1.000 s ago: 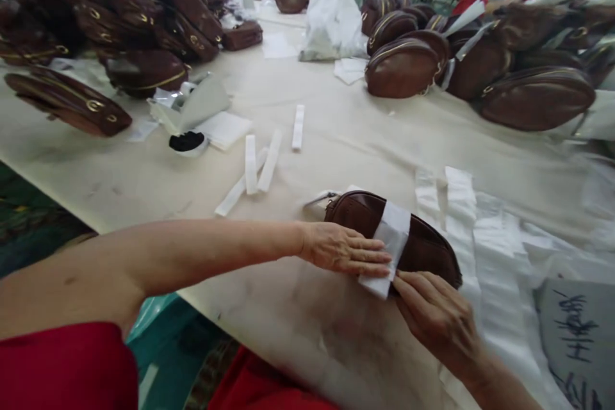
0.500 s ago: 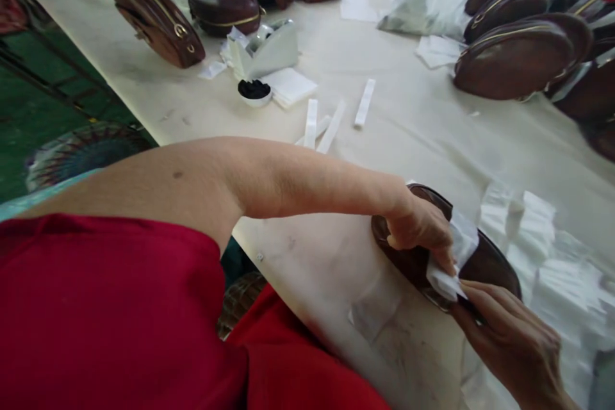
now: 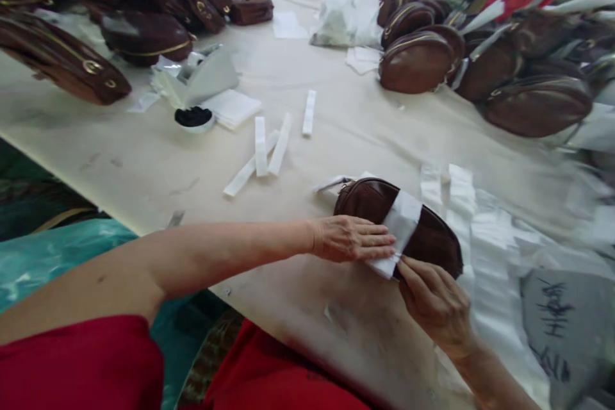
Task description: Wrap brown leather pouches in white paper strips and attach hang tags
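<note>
A dark brown rounded zip bag (image 3: 434,245) lies on the table in front of me. A band of white paper (image 3: 407,213) crosses its middle. My left hand (image 3: 353,238) lies flat over the bag and the paper, its fingers stretched out together. At the near edge of the bag, my right hand (image 3: 435,304) is closed with its fingertips pinching the border of the white paper. The thumb and the exact grip are partly hidden. At the bag's far left end sticks out a wrapped strap or pull (image 3: 331,184).
Loose white paper strips (image 3: 260,147) lie beyond my left arm. Near them stand a tape dispenser (image 3: 206,77) and a small dish of black pieces (image 3: 193,118). Brown bags (image 3: 416,61) crowd both far sides. White packing sheets (image 3: 494,269) and a marked grey bag (image 3: 562,327) lie at right.
My left hand has gone from bent fingers pressing on the paper to lying flat across it. The paper now sits smoother around the bag. The view has swung to the right.
</note>
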Available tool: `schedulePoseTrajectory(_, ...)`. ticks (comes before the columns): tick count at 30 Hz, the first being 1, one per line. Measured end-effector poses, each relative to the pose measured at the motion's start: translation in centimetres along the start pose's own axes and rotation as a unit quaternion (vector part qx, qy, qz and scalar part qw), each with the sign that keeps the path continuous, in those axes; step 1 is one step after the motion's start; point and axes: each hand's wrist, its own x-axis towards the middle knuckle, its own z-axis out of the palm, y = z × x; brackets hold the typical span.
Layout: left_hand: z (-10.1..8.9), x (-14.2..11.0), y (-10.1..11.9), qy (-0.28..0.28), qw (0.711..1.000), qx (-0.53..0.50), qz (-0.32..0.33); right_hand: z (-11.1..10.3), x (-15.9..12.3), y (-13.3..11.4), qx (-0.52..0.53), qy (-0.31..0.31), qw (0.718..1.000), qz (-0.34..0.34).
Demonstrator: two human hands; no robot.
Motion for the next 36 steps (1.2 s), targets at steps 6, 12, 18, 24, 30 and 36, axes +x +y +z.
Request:
schedulePoseTrajectory(6,0.2,-0.3,-0.4,0.031,0.999,0.034,0.011,0.2,-1.0,0.7,0.049,-0.028,0.998,0.014)
schedulePoseTrajectory(12,1.5,-0.9,0.1,0.105,0.99,0.092,0.032,0.9,-0.9,-0.4,-0.017,0.021,1.0,0.011)
schedulePoseTrajectory(18,0.8,-0.2,0.0,0.13,0.989,0.068,0.013,-1.2,-0.2,1.3,0.085,-0.032,0.996,0.01)
schedulePoseTrajectory(24,-0.6,0.6,-1.1,0.053,0.998,0.026,0.016,-0.9,-0.4,1.9,0.071,-0.052,0.996,0.023)
schedulePoseTrajectory(30,0.5,0.5,0.0,0.103,0.987,0.118,0.026,1.2,-0.1,0.6,-0.057,0.002,0.997,0.044)
schedulePoseTrajectory(36,1.9,0.3,0.1,0.135,0.979,0.152,-0.001,0.3,0.1,0.0,-0.039,-0.051,0.997,0.05)
